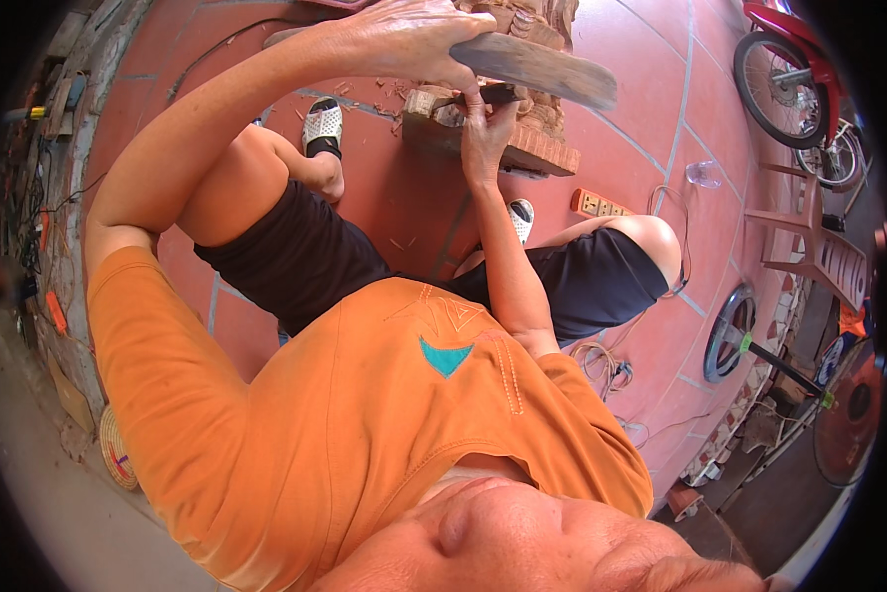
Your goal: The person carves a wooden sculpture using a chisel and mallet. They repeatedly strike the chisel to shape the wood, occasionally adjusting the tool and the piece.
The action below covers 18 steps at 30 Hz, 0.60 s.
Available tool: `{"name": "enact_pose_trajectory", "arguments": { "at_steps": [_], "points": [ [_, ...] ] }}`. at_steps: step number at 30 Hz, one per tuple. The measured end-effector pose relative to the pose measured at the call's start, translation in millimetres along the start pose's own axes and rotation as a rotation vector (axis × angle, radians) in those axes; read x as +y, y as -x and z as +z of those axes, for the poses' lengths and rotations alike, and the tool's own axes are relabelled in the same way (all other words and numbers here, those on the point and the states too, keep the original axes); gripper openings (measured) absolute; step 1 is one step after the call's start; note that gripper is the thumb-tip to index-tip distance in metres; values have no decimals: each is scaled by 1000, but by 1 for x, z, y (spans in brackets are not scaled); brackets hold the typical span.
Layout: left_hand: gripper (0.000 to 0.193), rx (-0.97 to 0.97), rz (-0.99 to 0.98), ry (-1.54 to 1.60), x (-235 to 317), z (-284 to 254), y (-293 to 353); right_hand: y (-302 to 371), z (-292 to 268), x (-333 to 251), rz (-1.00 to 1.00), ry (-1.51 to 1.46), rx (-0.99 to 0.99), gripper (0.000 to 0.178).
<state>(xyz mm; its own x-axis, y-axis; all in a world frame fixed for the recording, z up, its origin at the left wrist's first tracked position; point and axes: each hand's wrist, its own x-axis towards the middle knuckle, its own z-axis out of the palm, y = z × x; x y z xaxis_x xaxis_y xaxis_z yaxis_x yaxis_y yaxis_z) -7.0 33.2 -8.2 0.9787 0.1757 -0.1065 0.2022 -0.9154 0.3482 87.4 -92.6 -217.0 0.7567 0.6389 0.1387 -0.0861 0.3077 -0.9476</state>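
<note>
Head [552, 553] — cut off below. Left hand [404, 41]: fingers wrapped round one wooden bat [547, 72]. Right hand [486, 140]: pinching one dark tool [502, 94], part-hidden. Two sandals [322, 122] — one part-covered.

This looks like a home with a spot for wood carving. Little wood bits [396, 126] lie on the red tile floor [631, 59] by a carved wood block [544, 150]. A plastic chair [809, 235], a fan [848, 414] and a red motorbike [787, 79] stand nearby.
</note>
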Motion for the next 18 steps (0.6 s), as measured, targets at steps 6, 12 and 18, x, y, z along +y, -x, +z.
{"name": "enact_pose_trajectory", "arguments": {
  "at_steps": [6,12,18],
  "points": [
    [60,15,16,7,7,-2,-2,2,1,6,-168,239,-43,28],
    [57,-9,-33,16,13,-2,-3,4,3,9,-181,287,-23,28],
    [54,9,-32,-93,-8,33,1,6,7,6,-337,333,-20,25]
  ]
}}
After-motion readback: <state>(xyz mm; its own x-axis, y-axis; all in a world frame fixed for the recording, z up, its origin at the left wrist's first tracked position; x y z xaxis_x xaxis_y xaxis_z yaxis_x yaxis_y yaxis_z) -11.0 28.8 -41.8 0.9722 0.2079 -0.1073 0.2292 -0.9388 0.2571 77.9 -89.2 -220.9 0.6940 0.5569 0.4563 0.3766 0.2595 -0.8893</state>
